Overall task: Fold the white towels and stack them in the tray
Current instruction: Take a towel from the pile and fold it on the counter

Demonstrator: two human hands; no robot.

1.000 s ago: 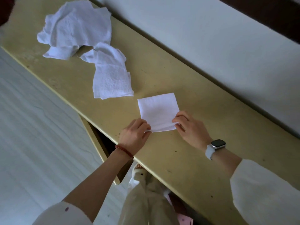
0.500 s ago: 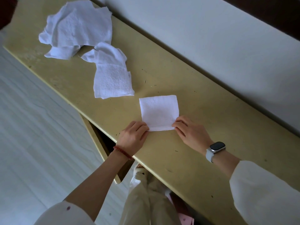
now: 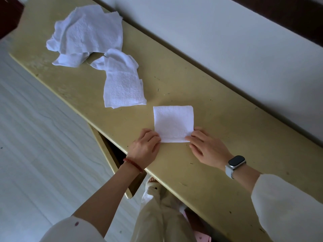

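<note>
- We see a small folded towel [image 3: 173, 123] lying flat on the yellow table [image 3: 218, 137], near the middle of the frame.
- Our left hand [image 3: 144, 149] pinches its lower left corner.
- Our right hand [image 3: 208, 147] rests on the lower right corner with fingers out flat, not gripping.
- Two crumpled towels [image 3: 87, 35] [image 3: 122, 84] lie in the upper left.

I can read no writing anywhere here: my watch [image 3: 236, 161] shows a dark, blank face, the folded towel [image 3: 173, 124] under my fingers carries no label I can see, and the specks on the table [image 3: 218, 119] look like scuffs.
</note>
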